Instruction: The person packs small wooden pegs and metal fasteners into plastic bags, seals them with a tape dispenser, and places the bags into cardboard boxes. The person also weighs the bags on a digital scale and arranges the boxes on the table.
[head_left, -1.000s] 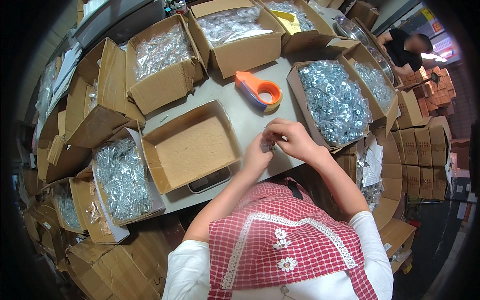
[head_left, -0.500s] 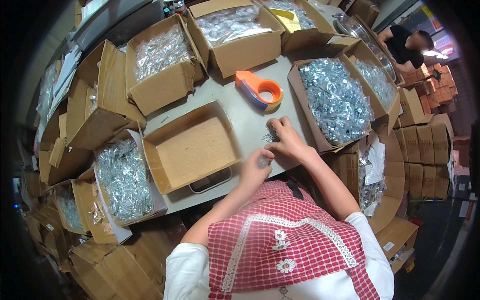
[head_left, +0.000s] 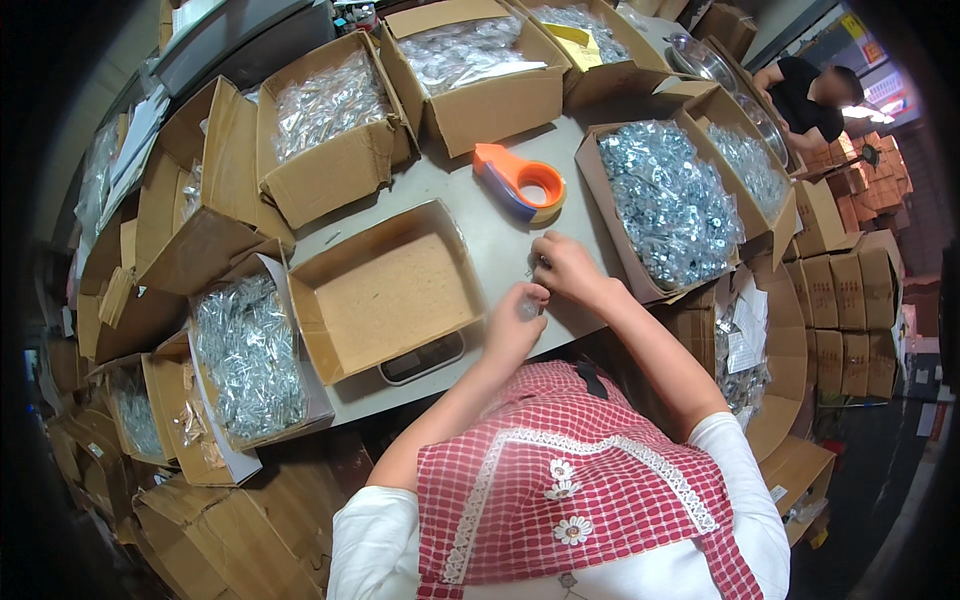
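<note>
pinching a small clear bag (head_left: 530, 303), both hands' fingers (head_left: 548, 268) close narrowly around it.

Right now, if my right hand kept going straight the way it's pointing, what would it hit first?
Likely the orange tape dispenser. The right hand points up the grey table toward it, with bare tabletop between; depth is hard to judge.

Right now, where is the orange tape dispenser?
In the head view the orange tape dispenser lies on the grey table, just beyond the right hand, between the empty open carton and the box of bagged metal parts.
</note>
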